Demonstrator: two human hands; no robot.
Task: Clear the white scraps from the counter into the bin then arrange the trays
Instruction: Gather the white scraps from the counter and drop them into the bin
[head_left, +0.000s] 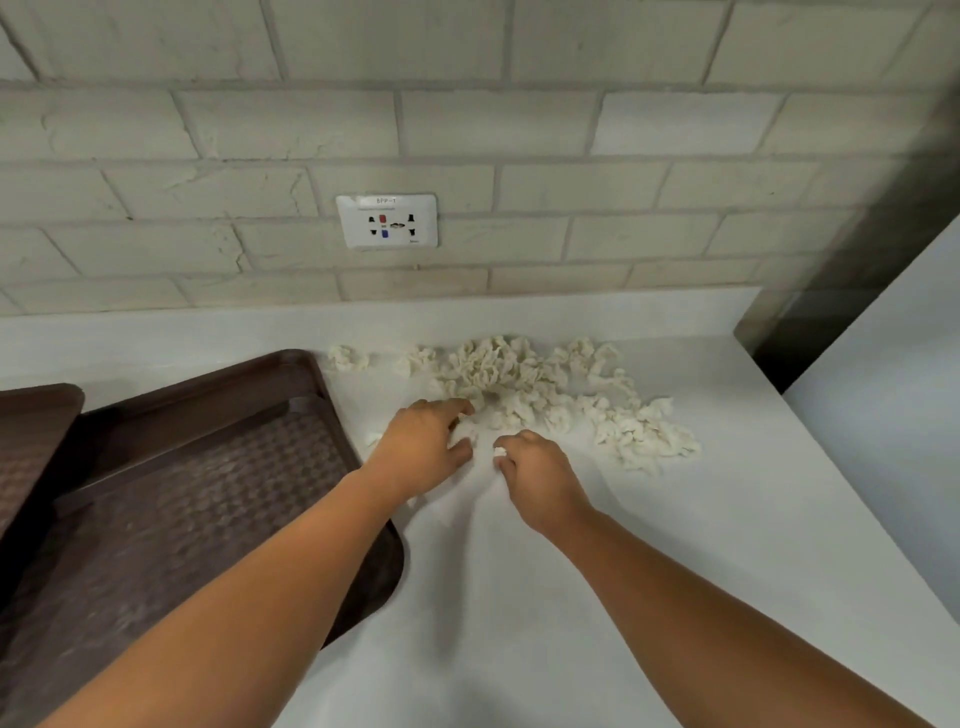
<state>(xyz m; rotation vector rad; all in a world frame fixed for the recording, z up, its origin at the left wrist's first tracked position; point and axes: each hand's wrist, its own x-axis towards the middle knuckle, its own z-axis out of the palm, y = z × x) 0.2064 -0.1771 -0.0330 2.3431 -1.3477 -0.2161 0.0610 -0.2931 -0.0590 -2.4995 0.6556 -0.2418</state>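
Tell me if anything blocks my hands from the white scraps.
Nothing visible does: the left hand touches the near edge of the white scraps and the right hand pinches a piece. The brown trays lie off to the left. The bin is out of view.

I have one view to work from: the head camera, worn above the white counter (519, 597) and tipped forward and down. It faces the brick wall, with the wall socket (386, 221) a little left of centre in the upper half. The wide lens bows the mortar lines above the socket. Below the socket and slightly right, near mid-frame, lie the white scraps (519, 384) and, at close range, the left hand (421, 441) and right hand (540, 478). The forearms enter from the bottom edge. Below and left of the socket the brown trays (208, 467) run out of frame. The counter's edge cuts the frame to the socket's lower right.
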